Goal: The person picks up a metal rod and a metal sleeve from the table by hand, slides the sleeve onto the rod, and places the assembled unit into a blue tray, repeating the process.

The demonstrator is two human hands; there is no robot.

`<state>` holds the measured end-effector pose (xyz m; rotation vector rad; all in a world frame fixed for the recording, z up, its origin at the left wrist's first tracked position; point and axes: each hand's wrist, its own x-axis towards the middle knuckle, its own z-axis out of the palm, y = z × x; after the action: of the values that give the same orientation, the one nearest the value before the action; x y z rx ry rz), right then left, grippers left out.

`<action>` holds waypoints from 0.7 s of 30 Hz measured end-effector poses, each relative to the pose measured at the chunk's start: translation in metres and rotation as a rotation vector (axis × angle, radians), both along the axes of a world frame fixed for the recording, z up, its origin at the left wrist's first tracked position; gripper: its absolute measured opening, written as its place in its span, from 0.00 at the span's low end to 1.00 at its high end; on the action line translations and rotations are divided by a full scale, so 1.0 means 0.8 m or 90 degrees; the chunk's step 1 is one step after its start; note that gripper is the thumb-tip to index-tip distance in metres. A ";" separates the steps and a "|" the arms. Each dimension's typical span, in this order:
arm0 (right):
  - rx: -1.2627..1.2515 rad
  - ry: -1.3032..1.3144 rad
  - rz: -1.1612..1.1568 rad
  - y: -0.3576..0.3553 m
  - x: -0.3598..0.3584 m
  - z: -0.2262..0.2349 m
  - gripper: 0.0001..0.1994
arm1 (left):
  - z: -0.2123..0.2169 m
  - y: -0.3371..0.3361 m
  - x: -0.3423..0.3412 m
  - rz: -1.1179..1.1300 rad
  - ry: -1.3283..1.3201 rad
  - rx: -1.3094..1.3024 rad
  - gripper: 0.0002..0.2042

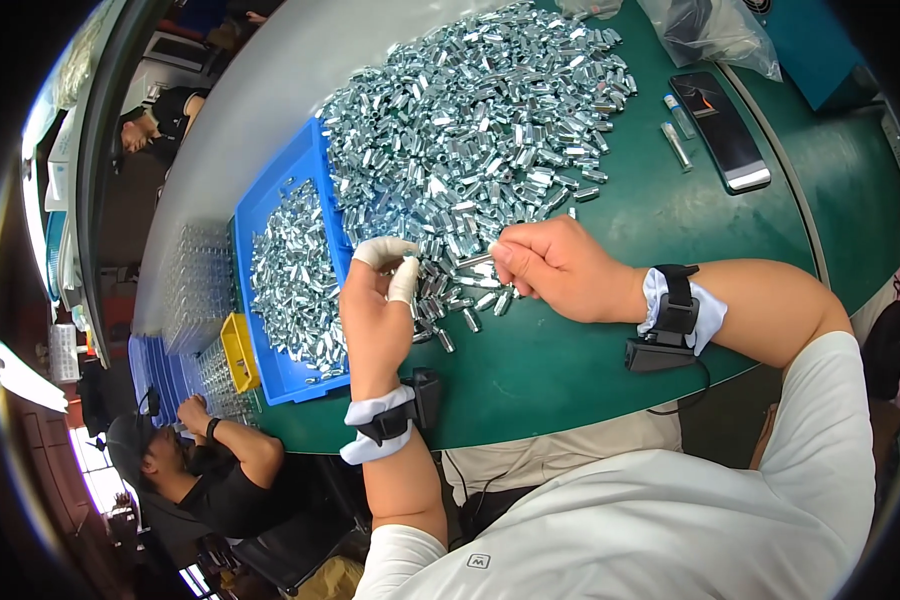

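The slim metal rod (477, 260) is shown only in part: its near end lies hidden inside the right grip (570, 268), and its far tip merges with the heap of metal pieces (480, 110), whose upper members conceal the lower. Whether the left grip (378, 310) pinches a piece is too small to tell. The floor of the blue tray (274, 190) is largely covered by its contents, its near right corner by the left grip. The plastic bag (715, 35) and teal box (820, 50) are cut off above.
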<state>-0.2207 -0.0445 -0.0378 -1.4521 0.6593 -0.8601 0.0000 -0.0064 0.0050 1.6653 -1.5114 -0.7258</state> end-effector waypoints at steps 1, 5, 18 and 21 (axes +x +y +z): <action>0.001 0.000 -0.005 0.000 -0.001 0.000 0.17 | 0.003 0.002 -0.008 -0.023 0.158 0.014 0.07; 0.000 0.022 0.021 -0.002 -0.004 0.002 0.18 | 0.006 0.010 -0.026 -0.107 0.166 0.014 0.09; -0.028 0.045 0.021 -0.001 -0.001 0.000 0.16 | -0.012 0.014 -0.027 -0.123 0.119 -0.061 0.10; -0.038 0.053 0.027 -0.001 -0.002 0.002 0.16 | -0.018 0.017 -0.023 -0.111 0.165 -0.030 0.10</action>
<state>-0.2224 -0.0453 -0.0365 -1.5572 0.6668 -0.7953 -0.0183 0.0069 -0.0095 1.3570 -1.4857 -0.9536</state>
